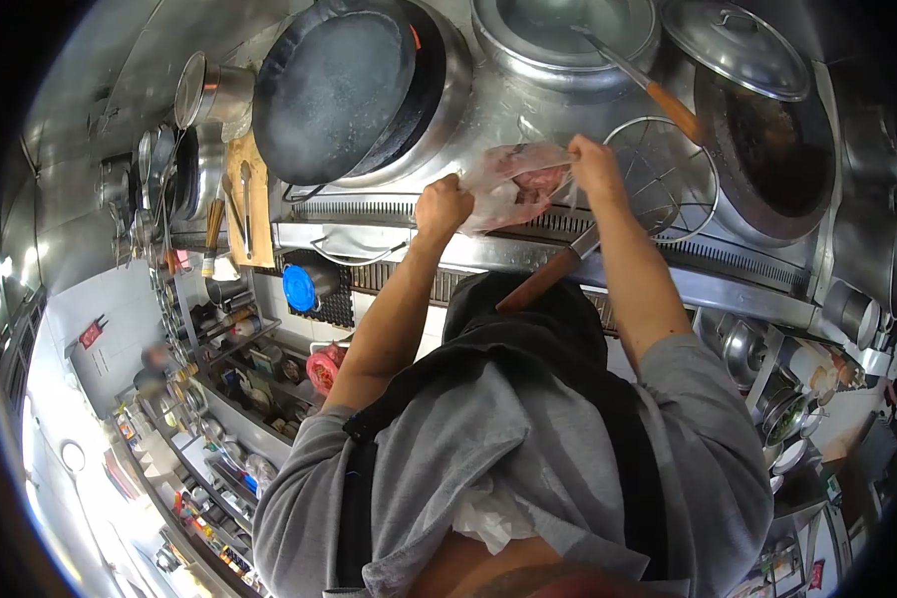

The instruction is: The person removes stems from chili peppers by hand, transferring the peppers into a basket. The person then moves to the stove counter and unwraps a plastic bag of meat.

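Note:
A clear plastic bag (513,189) with pinkish-red pieces that look like raw meat hangs stretched between my two hands above the stove's front edge. My left hand (443,207) is closed on the bag's left side, and my right hand (594,165) grips its upper right corner. Behind the bag to the left, a large dark wok (336,95) holds steaming, cloudy liquid. Just right of my right hand lies a round wire rack (703,169). A tool with a brown wooden handle (538,280) lies over the stove's front edge, below the bag.
A large metal pot (568,30) holds liquid and a wooden-handled ladle (676,113). At the right are a metal lid (736,47) and another dark wok (767,149). Utensils lie on a wooden board (249,199) at the left. A blue-topped container (299,287) stands below.

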Tool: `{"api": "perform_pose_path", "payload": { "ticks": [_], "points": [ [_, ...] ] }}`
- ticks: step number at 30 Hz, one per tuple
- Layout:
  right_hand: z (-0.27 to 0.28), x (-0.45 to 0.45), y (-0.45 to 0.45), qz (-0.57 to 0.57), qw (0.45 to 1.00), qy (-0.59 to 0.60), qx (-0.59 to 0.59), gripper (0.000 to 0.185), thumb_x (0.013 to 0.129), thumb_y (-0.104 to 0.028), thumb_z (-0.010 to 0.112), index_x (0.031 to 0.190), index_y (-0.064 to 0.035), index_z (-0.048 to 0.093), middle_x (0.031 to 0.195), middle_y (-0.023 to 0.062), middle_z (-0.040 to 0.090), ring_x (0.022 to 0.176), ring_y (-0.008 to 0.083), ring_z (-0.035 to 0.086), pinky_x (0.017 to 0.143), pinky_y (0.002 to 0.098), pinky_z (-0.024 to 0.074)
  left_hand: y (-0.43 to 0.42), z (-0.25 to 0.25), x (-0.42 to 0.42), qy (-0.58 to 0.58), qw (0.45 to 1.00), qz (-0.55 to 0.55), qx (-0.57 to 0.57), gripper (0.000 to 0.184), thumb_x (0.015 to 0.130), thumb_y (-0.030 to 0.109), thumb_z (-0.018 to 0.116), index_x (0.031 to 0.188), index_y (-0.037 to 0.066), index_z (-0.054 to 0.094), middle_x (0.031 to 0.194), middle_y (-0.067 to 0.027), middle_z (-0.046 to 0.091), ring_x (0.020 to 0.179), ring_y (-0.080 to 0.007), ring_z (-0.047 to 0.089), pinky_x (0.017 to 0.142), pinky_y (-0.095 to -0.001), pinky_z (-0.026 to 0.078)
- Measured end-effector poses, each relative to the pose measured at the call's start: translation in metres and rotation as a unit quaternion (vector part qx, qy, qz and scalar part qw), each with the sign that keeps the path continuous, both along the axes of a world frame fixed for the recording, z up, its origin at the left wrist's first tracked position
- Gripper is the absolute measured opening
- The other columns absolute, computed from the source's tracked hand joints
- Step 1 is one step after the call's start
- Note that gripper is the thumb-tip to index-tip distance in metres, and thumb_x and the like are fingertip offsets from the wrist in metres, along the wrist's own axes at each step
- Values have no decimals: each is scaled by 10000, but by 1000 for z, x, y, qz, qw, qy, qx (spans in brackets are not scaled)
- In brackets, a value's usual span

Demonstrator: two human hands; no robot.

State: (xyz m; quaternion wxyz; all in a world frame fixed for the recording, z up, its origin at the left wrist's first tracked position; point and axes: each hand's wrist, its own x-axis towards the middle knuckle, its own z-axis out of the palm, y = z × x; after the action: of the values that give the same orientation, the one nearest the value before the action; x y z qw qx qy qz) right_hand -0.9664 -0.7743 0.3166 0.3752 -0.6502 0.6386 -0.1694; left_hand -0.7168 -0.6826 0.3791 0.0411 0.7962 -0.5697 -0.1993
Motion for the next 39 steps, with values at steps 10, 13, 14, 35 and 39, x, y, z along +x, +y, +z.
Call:
{"api": "perform_pose_path", "payload": {
  "ticks": [10,13,14,35,39],
  "points": [
    [-41,-29,-42,28,998,55,-27,94,783,-113,609,849,-74,663,863,151,677,846,347,646,747,413,498,77,-50,105,112,976,187,29,268,662,191,653,870,22,642,841,-222,669,828,-396,645,765,-451,500],
    [-36,-25,-41,37,996,80,-21,89,778,-108,597,825,-69,662,885,148,680,859,350,644,765,422,499,79,-45,98,26,987,158,-2,271,693,237,670,859,25,639,860,-215,673,846,-406,643,777,-452,500],
    [-32,-25,-42,46,993,107,-23,89,774,-116,612,822,-59,661,900,145,682,855,344,646,763,418,502,69,-43,96,30,987,156,-4,271,693,237,670,859,25,639,860,-215,673,846,-406,643,777,-452,500],
    [10,-41,15,-10,996,-73,42,168,832,-180,630,951,-69,670,801,98,690,659,239,672,668,357,521,-4,-53,0,20,926,-315,-206,321,680,184,749,985,104,688,1007,-107,671,1019,-279,608,804,-376,514],
    [-1,-34,22,13,996,-70,-45,170,838,-151,632,947,-24,659,790,103,685,537,180,632,559,315,497,-22,-22,20,86,965,-196,-149,263,730,153,725,958,30,680,965,-178,679,839,-322,659,756,-377,522]
  ]
}}
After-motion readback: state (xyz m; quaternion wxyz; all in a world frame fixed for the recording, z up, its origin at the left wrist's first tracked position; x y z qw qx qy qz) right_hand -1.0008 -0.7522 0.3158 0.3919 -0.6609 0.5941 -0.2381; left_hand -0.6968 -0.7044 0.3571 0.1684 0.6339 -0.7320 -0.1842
